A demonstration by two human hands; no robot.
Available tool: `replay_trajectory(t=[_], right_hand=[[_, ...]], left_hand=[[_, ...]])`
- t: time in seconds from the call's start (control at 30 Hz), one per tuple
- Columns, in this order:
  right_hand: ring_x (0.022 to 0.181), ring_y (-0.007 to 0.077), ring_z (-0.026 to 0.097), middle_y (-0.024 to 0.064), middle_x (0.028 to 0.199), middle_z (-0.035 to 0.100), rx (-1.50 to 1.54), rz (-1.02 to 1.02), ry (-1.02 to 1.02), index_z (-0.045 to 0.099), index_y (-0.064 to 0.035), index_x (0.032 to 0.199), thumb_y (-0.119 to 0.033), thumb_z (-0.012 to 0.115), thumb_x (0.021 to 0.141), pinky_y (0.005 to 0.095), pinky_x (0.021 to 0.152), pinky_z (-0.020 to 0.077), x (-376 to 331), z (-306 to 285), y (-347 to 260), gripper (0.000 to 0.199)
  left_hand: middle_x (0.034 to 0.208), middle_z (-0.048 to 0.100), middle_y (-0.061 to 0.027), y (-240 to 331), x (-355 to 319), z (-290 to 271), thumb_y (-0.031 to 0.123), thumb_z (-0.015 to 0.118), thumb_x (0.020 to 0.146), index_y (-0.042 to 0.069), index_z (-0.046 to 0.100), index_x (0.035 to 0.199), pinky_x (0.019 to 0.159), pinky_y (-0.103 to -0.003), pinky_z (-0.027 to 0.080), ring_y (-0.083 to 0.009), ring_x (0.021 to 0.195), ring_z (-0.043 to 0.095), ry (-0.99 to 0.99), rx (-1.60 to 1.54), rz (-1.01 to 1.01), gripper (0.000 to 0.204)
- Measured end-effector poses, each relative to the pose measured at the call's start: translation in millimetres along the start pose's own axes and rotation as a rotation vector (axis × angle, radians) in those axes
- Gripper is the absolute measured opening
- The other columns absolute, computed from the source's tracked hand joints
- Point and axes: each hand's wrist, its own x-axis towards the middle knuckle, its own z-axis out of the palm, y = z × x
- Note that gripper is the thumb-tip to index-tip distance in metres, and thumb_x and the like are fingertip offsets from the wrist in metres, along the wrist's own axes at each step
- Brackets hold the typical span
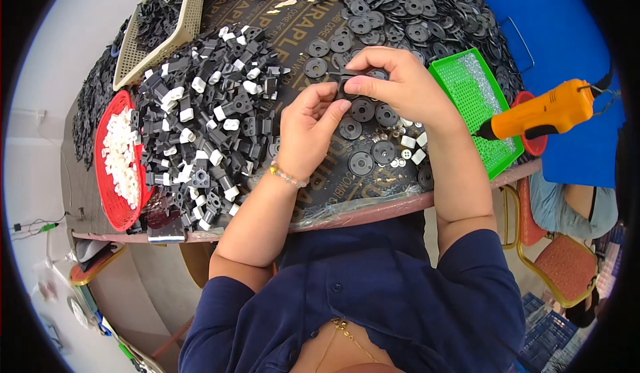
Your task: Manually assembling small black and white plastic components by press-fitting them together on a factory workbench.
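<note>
Over the middle of the table, my left hand (308, 125) and my right hand (399, 85) meet at a small black plastic part (343, 86). Both pinch it between thumb and fingers, and the fingers hide most of its shape. Just below it lie black round plastic discs (362, 110) with a hole in the centre. Small white plastic pieces (418, 156) are scattered beside my right forearm. To the left of my left hand spreads a heap of black clips with white pieces fitted on them (217, 113).
A red basket (110, 200) holds white pieces; a beige basket (190, 30) holds black parts. Right of my arm, an orange power screwdriver (543, 113) hangs over a green tray (497, 170) of small screws. More discs (420, 10) pile up at the back. Someone sits at the right.
</note>
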Motion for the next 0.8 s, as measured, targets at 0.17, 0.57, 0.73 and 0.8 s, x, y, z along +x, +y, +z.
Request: replay_trajectory(t=[0.17, 0.57, 0.73, 0.8], right_hand=[[0.081, 0.0056, 0.057, -0.0014, 0.086, 0.064, 0.094, 0.039, 0.0, 0.069, 0.0007, 0.099, -0.016, 0.077, 0.085, 0.0233, 0.071, 0.0472, -2.5, 2.7, -6.2, 0.023], [0.083, 0.0095, 0.06, 0.002, 0.089, 0.067, -0.124, 0.011, 0.046, 0.068, 0.0027, 0.104, -0.015, 0.073, 0.087, 0.0258, 0.074, 0.0495, -8.8, 4.9, -23.9, 0.025], [0.092, 0.0126, 0.061, 0.0064, 0.098, 0.067, -0.143, -0.057, 0.106, 0.067, 0.0042, 0.103, -0.013, 0.069, 0.09, 0.0264, 0.082, 0.0486, -21.3, 1.4, -11.8, 0.022], [0.094, 0.0132, 0.061, 0.007, 0.1, 0.067, -0.16, -0.083, 0.105, 0.067, 0.0045, 0.104, -0.013, 0.068, 0.091, 0.027, 0.083, 0.0485, -28.1, 1.9, -14.1, 0.022]], left_hand=[[0.098, 0.07, -0.0067, 2.4, -1.5, -4.4, 0.003, 0.068, 0.091, -0.003, 0.061, 0.115, 0.078, -0.026, 0.055, -0.0113, 0.086, 0.067, 0.014, 0.268, 0.17, 0.025], [0.097, 0.07, -0.0088, 7.3, -5.6, 0.8, 0.004, 0.069, 0.091, -0.004, 0.062, 0.115, 0.075, -0.025, 0.055, -0.0109, 0.084, 0.067, 0.037, 0.095, 0.112, 0.026], [0.094, 0.071, -0.0094, 6.0, -9.5, 8.6, 0.008, 0.072, 0.089, -0.002, 0.066, 0.113, 0.073, -0.026, 0.055, -0.0124, 0.08, 0.068, 0.065, 0.097, 0.124, 0.027], [0.094, 0.071, -0.0094, 7.8, -11.6, 10.1, 0.007, 0.072, 0.089, -0.002, 0.066, 0.111, 0.072, -0.026, 0.054, -0.012, 0.08, 0.067, 0.03, 0.145, 0.148, 0.025]])
